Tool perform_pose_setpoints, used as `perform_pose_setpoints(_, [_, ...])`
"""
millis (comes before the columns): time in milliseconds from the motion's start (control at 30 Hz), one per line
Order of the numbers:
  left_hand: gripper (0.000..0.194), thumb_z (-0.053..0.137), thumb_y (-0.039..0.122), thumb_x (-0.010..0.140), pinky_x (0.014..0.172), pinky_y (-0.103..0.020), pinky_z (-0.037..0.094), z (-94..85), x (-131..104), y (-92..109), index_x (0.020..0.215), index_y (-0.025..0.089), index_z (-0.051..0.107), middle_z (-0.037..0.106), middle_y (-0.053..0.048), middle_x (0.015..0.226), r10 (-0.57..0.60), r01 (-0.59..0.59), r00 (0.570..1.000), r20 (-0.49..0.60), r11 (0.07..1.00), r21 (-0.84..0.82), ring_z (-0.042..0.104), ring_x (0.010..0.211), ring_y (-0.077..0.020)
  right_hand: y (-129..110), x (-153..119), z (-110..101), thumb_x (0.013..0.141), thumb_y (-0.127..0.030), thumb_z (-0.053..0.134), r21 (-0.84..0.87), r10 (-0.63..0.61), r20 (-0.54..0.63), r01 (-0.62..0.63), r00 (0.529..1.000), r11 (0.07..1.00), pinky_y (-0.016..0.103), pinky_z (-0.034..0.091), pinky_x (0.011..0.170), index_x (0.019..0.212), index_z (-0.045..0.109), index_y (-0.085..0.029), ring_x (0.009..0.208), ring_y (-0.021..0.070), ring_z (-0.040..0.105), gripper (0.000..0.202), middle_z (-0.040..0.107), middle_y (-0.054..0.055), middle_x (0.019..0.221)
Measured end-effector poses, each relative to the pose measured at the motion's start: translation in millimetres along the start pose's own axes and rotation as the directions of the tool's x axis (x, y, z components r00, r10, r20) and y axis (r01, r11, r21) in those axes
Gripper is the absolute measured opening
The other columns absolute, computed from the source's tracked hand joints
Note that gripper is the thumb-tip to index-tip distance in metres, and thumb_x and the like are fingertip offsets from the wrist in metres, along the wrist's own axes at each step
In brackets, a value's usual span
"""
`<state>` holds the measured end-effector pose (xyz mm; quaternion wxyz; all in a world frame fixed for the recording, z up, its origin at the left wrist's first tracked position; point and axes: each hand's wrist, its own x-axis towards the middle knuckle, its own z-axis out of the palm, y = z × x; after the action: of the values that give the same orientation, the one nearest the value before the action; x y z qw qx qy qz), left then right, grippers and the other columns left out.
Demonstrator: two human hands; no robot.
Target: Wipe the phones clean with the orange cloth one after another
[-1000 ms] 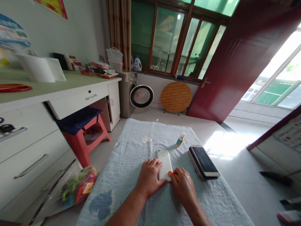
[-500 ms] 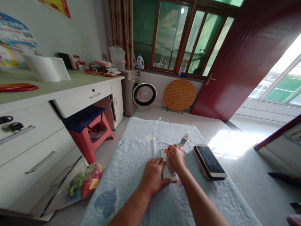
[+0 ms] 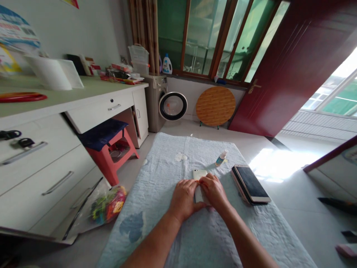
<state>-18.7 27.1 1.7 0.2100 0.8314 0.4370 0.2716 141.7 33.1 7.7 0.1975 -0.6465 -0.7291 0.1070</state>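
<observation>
A white smartphone (image 3: 199, 174) lies back up on the pale blue quilted cloth (image 3: 167, 160), its camera corner at the far end. My left hand (image 3: 182, 200) grips the phone along its left side, with the thumb across its near end. My right hand (image 3: 215, 190) is closed over the phone's middle, pinching a small orange thing (image 3: 198, 181) against its back; most of that thing is hidden by the fingers. Both hands' fingertips nearly meet there. Beyond the right hand stands a small spray bottle (image 3: 221, 158) with a white cap. Stacked phones or tablets (image 3: 251, 184) lie to the right.
On the left, a white desk (image 3: 106, 100) carries a paper roll (image 3: 52, 74) and clutter. Below it are a red stool (image 3: 111, 149) and a clear bag of colourful items (image 3: 108, 206). Farther back are a washing machine (image 3: 154, 100) with its door open and a round wooden tabletop (image 3: 216, 106).
My right hand has slid nearer along the phone's back with the orange thing, baring the phone's far end. My left fingers have moved in towards it. The view has shifted slightly.
</observation>
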Motion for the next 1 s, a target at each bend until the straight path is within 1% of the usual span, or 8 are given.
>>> perform_pose_setpoints(100, [0.061, 0.073, 0.057, 0.068, 0.097, -0.042, 0.042, 0.9, 0.3, -0.3, 0.116, 0.022, 0.06, 0.065, -0.009, 0.116, 0.009, -0.009, 1.0, -0.007, 1.0, 0.009, 0.058, 0.106, -0.0295, 4.3, 4.1, -1.4, 0.088, -0.019, 0.054, -0.022, 0.037, -0.01, -0.037, 0.999, 0.999, 0.023, 0.035, 0.08, 0.085, 0.073, -0.022, 0.086, 0.016, 0.052, 0.019, 0.062, 0.003, 0.086])
perform_pose_setpoints(267, [0.056, 0.076, 0.061, 0.063, 0.096, -0.044, 0.043, 3.7, 0.3, -1.6, 0.101, 0.021, 0.064, 0.066, -0.01, 0.111, -0.009, 0.01, 1.0, -0.008, 0.998, 0.066, 0.059, 0.105, -0.0314, 9.4, 34.1, 4.3, 0.087, -0.018, 0.053, -0.038, 0.147, -0.083, -0.151, 0.986, 0.988, 0.023, 0.034, 0.081, 0.087, 0.074, -0.021, 0.089, 0.0166, 0.052, 0.021, 0.062, 0.004, 0.089])
perform_pose_setpoints(433, [0.057, 0.079, 0.057, 0.061, 0.096, -0.043, 0.043, 3.9, 0.3, -1.7, 0.102, 0.02, 0.064, 0.066, -0.009, 0.11, -0.007, 0.007, 1.0, -0.003, 0.998, 0.066, 0.06, 0.104, -0.0304, 7.6, 49.9, 11.3, 0.088, -0.017, 0.051, -0.067, 0.166, -0.118, -0.175, 0.979, 0.982, 0.023, 0.034, 0.081, 0.089, 0.074, -0.02, 0.09, 0.0171, 0.052, 0.023, 0.063, 0.005, 0.092])
perform_pose_setpoints(600, [0.056, 0.077, 0.056, 0.064, 0.096, -0.043, 0.043, -0.3, 0.8, 1.1, 0.104, 0.02, 0.064, 0.066, -0.009, 0.11, -0.014, 0.013, 1.0, 0.009, 0.999, 0.049, 0.059, 0.104, -0.0302, -1.5, 29.1, 9.9, 0.091, -0.019, 0.051, -0.029, 0.053, -0.11, -0.056, 0.993, 0.998, 0.023, 0.034, 0.082, 0.088, 0.073, -0.022, 0.086, 0.0157, 0.051, 0.023, 0.062, 0.004, 0.09])
perform_pose_setpoints(700, [0.058, 0.074, 0.056, 0.069, 0.095, -0.041, 0.043, -3.4, 0.7, 2.3, 0.114, 0.021, 0.061, 0.066, -0.008, 0.112, -0.004, 0.004, 1.0, 0.01, 1.0, 0.028, 0.059, 0.104, -0.0289, -5.9, 7.7, 3.7, 0.093, -0.024, 0.05, 0.003, -0.033, -0.067, 0.033, 0.997, 0.999, 0.024, 0.035, 0.081, 0.086, 0.074, -0.022, 0.084, 0.0161, 0.05, 0.025, 0.062, 0.004, 0.086])
perform_pose_setpoints(800, [0.06, 0.071, 0.056, 0.072, 0.096, -0.041, 0.042, -3.6, 0.2, 1.6, 0.119, 0.022, 0.058, 0.065, -0.007, 0.115, 0.013, -0.013, 1.0, 0.004, 1.0, 0.022, 0.058, 0.105, -0.0281, -4.9, -6.9, -2.5, 0.094, -0.025, 0.049, 0.014, -0.064, -0.036, 0.065, 0.997, 0.998, 0.025, 0.036, 0.081, 0.09, 0.074, -0.022, 0.084, 0.0165, 0.05, 0.025, 0.062, 0.004, 0.085])
perform_pose_setpoints(900, [0.059, 0.069, 0.057, 0.072, 0.096, -0.042, 0.042, -0.3, -0.2, -0.7, 0.118, 0.022, 0.059, 0.064, -0.007, 0.117, 0.027, -0.027, 1.0, -0.002, 0.999, 0.019, 0.057, 0.106, -0.0285, 1.1, -6.4, -4.3, 0.093, -0.023, 0.049, 0.0, -0.052, -0.026, 0.052, 0.998, 0.999, 0.025, 0.036, 0.081, 0.089, 0.074, -0.022, 0.085, 0.0165, 0.051, 0.025, 0.061, 0.004, 0.086])
perform_pose_setpoints(1000, [0.057, 0.075, 0.057, 0.067, 0.094, -0.042, 0.042, 4.0, -0.2, -3.1, 0.109, 0.02, 0.063, 0.065, -0.009, 0.114, 0.017, -0.017, 1.0, -0.014, 0.999, 0.044, 0.058, 0.103, -0.0295, 7.7, 8.0, -1.3, 0.091, -0.02, 0.052, -0.016, -0.015, -0.056, 0.015, 0.998, 1.0, 0.025, 0.036, 0.082, 0.087, 0.074, -0.021, 0.086, 0.0165, 0.051, 0.022, 0.06, 0.004, 0.086])
